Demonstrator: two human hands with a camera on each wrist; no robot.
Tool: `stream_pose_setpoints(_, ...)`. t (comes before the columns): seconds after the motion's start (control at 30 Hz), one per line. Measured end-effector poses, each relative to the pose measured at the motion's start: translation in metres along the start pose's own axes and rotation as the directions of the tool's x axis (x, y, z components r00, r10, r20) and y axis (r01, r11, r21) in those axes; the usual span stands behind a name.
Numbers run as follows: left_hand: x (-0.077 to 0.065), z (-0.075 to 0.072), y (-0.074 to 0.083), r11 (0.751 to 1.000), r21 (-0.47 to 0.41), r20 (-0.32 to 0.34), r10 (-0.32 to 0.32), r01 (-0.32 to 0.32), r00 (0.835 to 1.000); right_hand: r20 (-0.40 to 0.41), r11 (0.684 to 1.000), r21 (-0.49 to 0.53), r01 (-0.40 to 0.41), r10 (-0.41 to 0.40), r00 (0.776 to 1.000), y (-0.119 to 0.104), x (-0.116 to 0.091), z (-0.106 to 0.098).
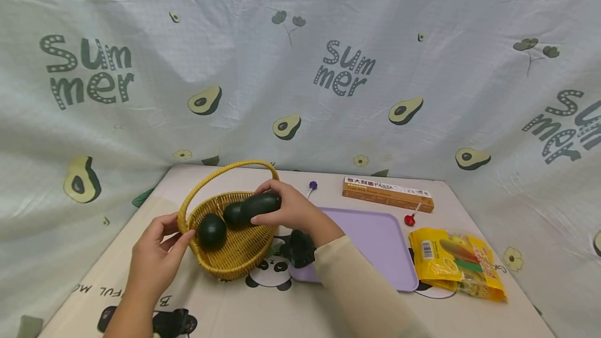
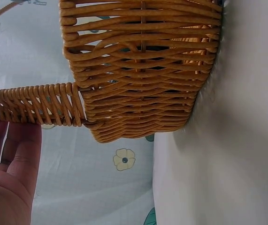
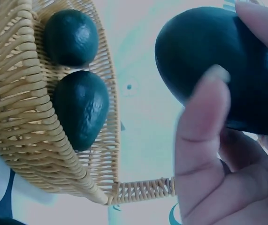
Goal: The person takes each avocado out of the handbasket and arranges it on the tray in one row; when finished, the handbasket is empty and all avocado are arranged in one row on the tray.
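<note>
A yellow wicker basket with an arched handle stands on the left part of the table. Two dark green avocados lie in it: one toward the left side, the other farther back. My right hand grips a third dark avocado over the basket's right side. In the right wrist view this avocado is held between thumb and fingers, apart from the two in the basket. My left hand pinches the base of the handle, also seen from outside in the left wrist view.
A light purple tray lies right of the basket, partly behind my right forearm. Beyond it are a pasta box, a purple lollipop and a red lollipop. A yellow snack bag lies at the right.
</note>
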State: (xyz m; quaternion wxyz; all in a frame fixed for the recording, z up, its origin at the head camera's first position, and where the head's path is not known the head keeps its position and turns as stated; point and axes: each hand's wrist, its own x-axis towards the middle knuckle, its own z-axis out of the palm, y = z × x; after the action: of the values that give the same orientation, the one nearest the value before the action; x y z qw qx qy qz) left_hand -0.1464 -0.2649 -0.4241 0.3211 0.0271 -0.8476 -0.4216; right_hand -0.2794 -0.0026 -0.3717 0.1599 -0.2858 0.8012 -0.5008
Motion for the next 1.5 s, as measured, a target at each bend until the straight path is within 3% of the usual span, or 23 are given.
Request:
stream_pose_setpoints(0.23, 0.0, -0.001, 0.002, 1.0, 0.002, -0.005, -0.003, 0.003, 1.0, -0.023, 0.997, 0.041, 0.072, -0.072, 0.997, 0.003, -0.008, -0.007)
stream_pose_setpoints(0.73, -0.001, -0.001, 0.004, 0.999, 0.014, -0.015, -0.045, 0.045, 0.999, -0.091, 0.995, 0.024, 0.1, -0.097, 0.991, 0.008, -0.029, -0.021)
stream_pose_setpoints(0.93, -0.001, -0.001, 0.007, 0.997, 0.027, -0.015, -0.072, 0.072, 0.997, -0.105, 0.989, 0.11, 0.096, -0.085, 0.991, 0.015, -0.036, -0.026)
stream_pose_setpoints(1.17, 0.0, 0.0, 0.006, 0.997, 0.024, -0.019, -0.069, 0.069, 0.997, -0.176, 0.987, 0.136, 0.09, -0.066, 0.982, 0.024, -0.043, -0.029)
stream_pose_setpoints(1.5, 0.0, 0.001, 0.005, 0.999, 0.027, -0.022, -0.044, 0.044, 0.999, -0.191, 0.983, 0.164, 0.085, -0.053, 0.98, 0.035, -0.056, -0.038)
